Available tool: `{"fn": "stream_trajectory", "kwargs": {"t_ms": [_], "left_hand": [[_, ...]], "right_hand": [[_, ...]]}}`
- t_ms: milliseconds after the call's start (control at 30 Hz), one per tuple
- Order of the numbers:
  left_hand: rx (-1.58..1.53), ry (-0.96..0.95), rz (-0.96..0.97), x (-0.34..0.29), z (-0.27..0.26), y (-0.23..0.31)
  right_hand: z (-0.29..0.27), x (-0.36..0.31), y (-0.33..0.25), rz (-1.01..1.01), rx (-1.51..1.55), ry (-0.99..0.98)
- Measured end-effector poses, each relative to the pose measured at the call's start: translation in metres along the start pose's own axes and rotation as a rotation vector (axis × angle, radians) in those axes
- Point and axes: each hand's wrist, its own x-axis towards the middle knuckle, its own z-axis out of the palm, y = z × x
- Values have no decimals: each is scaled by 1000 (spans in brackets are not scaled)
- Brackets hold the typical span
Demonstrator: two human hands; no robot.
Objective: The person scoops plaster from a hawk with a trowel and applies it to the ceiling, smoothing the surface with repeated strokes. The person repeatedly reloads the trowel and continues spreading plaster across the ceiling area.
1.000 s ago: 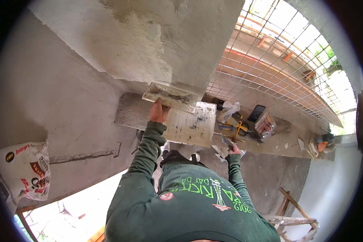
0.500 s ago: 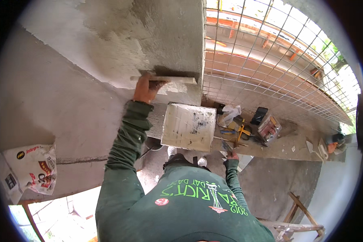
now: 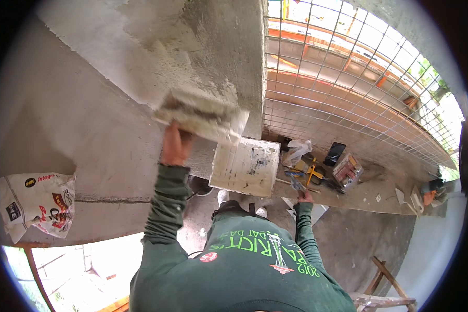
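My left hand (image 3: 176, 146) is closed on a wide plastering trowel (image 3: 205, 117), blurred by motion. Its broad, pale, plaster-smeared face is turned up into view, tilted, in front of the grey plastered wall (image 3: 221, 57). Just below the trowel's right end is a square white tray (image 3: 244, 190) streaked with plaster; what holds it up is hidden. To the right of the tray, my right hand (image 3: 304, 197) is closed around a small putty knife (image 3: 296, 183), its blade pointing away from me.
A wire mesh (image 3: 343, 67) covers the opening at far right. Along the ledge (image 3: 379, 195) lie a plastic bag (image 3: 297, 151), a black phone (image 3: 334, 154), a clear box (image 3: 347, 171) and more trowels (image 3: 404, 200). A white sack (image 3: 36, 203) lies left; a wooden stand (image 3: 387, 281) lower right.
The plastering trowel has come down and left, away from where it lay edge-on along the wall, and has tipped so its face shows. My right hand has barely moved.
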Motion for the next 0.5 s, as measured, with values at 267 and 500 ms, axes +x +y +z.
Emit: {"fn": "stream_trajectory", "kwargs": {"t_ms": [267, 500], "left_hand": [[-54, 229, -195, 73, -84, -148], [121, -58, -36, 80, -26, -86]], "right_hand": [[-30, -27, 29, -75, -121, 87], [-15, -31, 17, 123, -21, 44]]}}
